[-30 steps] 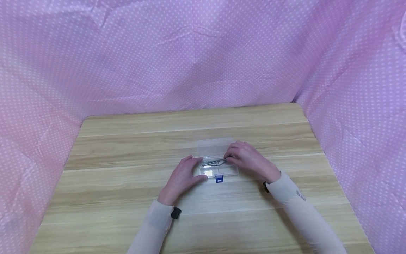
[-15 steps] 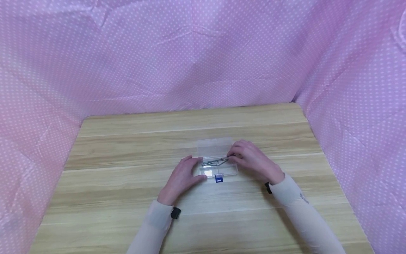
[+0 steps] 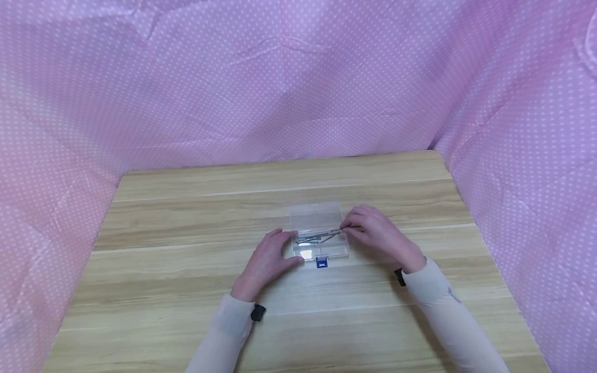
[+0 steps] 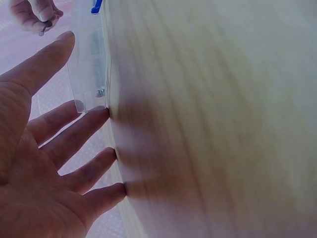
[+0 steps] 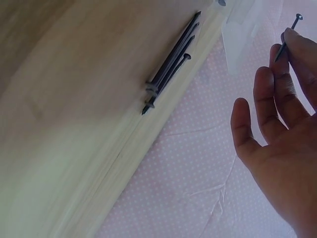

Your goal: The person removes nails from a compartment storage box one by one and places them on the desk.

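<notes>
Pink dotted cloth [image 3: 298,77] hangs round three sides of the wooden table [image 3: 186,217] — the biggest things before me. Near the middle of the table sits a clear plastic box [image 3: 320,243] with its lid laid open toward the far side and a small blue latch [image 3: 322,262] on the near edge. My left hand [image 3: 268,260] rests at the box's left end, fingers straight and relaxed, the fingertips [image 4: 101,113] touching the end of the box. My right hand [image 3: 380,235] is just beside the box's right end, thumb and forefinger pinching one thin dark nail [image 5: 287,35] — held just above the box. Several more nails [image 3: 313,238] lie bunched together inside the box.
</notes>
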Motion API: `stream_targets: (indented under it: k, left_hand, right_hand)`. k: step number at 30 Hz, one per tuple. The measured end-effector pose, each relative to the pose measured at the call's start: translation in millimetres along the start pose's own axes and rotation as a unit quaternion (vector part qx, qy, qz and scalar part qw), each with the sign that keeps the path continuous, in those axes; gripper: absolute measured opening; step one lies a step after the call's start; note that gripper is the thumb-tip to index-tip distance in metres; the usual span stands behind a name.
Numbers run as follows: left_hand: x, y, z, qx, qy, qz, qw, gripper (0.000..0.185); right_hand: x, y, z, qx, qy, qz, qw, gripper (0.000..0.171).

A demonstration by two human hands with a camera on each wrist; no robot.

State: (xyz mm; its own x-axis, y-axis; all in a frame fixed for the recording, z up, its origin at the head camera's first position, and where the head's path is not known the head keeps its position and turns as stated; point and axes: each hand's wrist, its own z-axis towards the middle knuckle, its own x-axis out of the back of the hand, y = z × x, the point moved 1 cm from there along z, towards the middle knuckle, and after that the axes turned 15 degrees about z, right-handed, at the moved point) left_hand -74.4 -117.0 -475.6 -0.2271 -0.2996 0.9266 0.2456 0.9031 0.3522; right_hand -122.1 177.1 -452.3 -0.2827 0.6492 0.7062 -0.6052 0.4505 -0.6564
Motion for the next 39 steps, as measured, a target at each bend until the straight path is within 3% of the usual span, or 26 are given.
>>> stream_targets:
  k: [14, 25, 39]
  left_hand:
    - [1.5, 0.3, -0.6, 0.001, -0.004, 0.001, 1.0, 0.072]
    - [2.1, 0.9, -0.4, -0.002, 0.0, -0.001, 1.0, 0.071]
    - [1.7, 0.0, 0.1, -0.002, 0.0, -0.003, 1.0, 0.071]
  right_hand:
    - [11.1, 3.5, -13.0, 0.001, 0.036, 0.003, 0.999, 0.013]
    - [18.7, 6.9, -24.3, -0.03, 0.046, -0.002, 0.998, 0.016]
    - [21.9, 15.4, -37.3, -0.003, 0.07, -0.018, 0.997, 0.017]
